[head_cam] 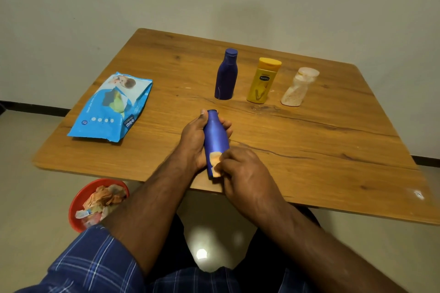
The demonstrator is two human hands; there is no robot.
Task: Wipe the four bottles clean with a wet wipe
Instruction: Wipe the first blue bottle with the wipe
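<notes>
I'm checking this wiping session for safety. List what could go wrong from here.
The blue bottle is held over the table's near edge; if the left hand's grip slips while the right hand rubs with the wipe, it may fall to the floor. Reaching forward next could topple the three standing bottles.

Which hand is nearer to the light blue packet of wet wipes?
Left. The left hand, holding the blue bottle, is just right of the light blue wipes packet; the right hand lies beyond the bottle.
</notes>
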